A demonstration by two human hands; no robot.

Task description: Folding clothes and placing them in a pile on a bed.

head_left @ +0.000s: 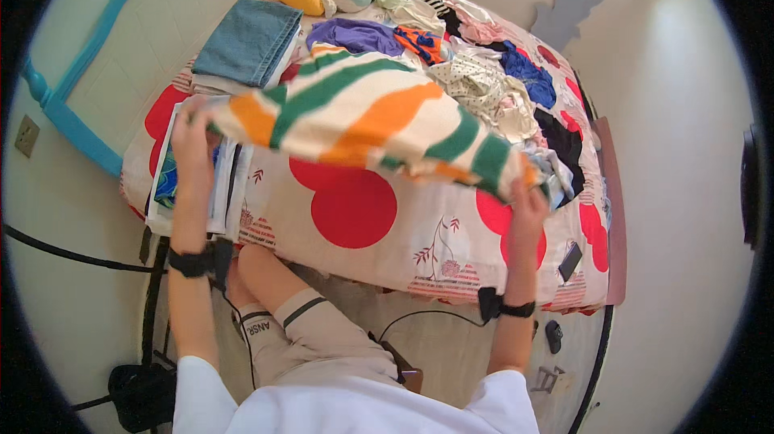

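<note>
Across the middle of the frame a bed (451, 260) is filling most of the view, its cover a smooth cream cotton printed with big red discs and small leaf sprigs. Above it, held up off the cover, a striped cloth (367, 115) in cream, green and orange is stretching with its long axis running from centre left down to centre right, sagging softly between two grips, so it is reading as a thin, limp woven or knit fabric. At its left end the left hand (191, 131) is pinching the upper corner with fingers closed on the edge; at its right end the right hand (528, 196) is gripping the lower corner, fingers curled shut around the bunched cloth. Both hands are thus sitting at opposite ends, neither nearer the middle. Behind it, toward the upper centre and right, a heap of unfolded clothes (492, 83) is lying crumpled in purple, blue, black and spotted white. At upper left a folded blue denim piece (246, 39) is resting on a flat stack, and below it, under the left hand, more folded items (169, 180) are piling at the bed's edge.
</note>
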